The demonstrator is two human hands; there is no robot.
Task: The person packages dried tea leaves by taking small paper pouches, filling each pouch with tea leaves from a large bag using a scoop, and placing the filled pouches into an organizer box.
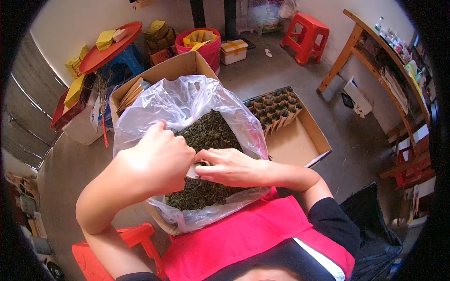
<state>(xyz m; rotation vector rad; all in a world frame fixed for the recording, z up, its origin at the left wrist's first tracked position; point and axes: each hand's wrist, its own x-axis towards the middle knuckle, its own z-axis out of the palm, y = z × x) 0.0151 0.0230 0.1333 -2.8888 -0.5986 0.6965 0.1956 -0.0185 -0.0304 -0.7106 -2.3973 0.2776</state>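
**Workroom: Current State**

A grey floor (262, 75) is seen beneath the work area, with daylight entering from one side. A small pale piece (192, 171), largely hidden, is located between the hands, above the dark dried leaf (208, 131). It is pinched between the thumb and curled fingers of the right hand (229, 166). The left hand (161, 157) is folded nearly into a fist against it; whether anything is gripped there cannot be told, as the fingertips are hidden.

The leaf is contained in a clear plastic bag (140, 131), which lines a carton (185, 62). In the shallow tray (293, 145) alongside, rows of paper pouches (276, 107) are stood upright with dark mouths; these are judged to be filled. Work is judged to be partway: ample leaf is left in the bag, and flat tan papers (129, 96) tucked in the carton appear unused.

The raised film of the bag is interposed between the leaf and the tray, and could be snagged. Farther out, a pink bucket (199, 47), a red stool (307, 35) and a round red tray (129, 42) are placed behind. A wooden desk (358, 33) carrying bottles is positioned at right.
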